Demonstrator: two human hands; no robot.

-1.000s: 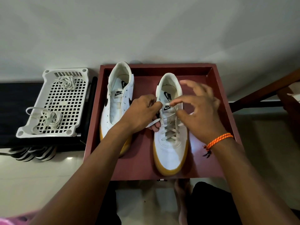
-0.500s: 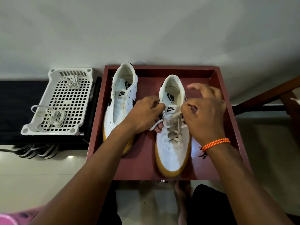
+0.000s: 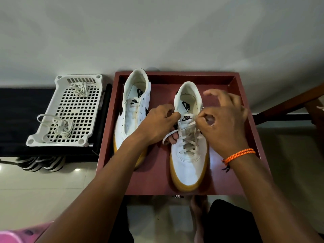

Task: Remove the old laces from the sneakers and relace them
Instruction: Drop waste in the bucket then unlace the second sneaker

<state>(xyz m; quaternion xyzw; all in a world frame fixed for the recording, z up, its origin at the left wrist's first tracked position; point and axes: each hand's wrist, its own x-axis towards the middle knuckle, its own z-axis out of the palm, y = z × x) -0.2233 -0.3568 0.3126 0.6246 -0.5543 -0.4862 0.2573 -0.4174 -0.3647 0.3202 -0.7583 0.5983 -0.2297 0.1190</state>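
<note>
Two white sneakers with tan soles stand in a dark red tray (image 3: 157, 183). The left sneaker (image 3: 130, 116) has no lace. The right sneaker (image 3: 188, 165) carries a pale lace (image 3: 188, 144) crossed over most of its eyelets. My left hand (image 3: 157, 123) grips the left side of this sneaker near its tongue, with a loose lace end lying over its fingers. My right hand (image 3: 222, 123) pinches the lace at the top right eyelets between thumb and forefinger, its other fingers raised.
A white perforated plastic basket (image 3: 70, 109) sits left of the tray on a dark surface, holding two loose bundles of laces (image 3: 57, 127). Striped shoes (image 3: 42, 163) lie under it. Wooden furniture (image 3: 298, 104) is at the right. My bare foot (image 3: 198, 206) shows below the tray.
My right hand has come down from hovering open above the sneaker and now pinches the lace at the top eyelets. My left hand has kept its hold on the sneaker.
</note>
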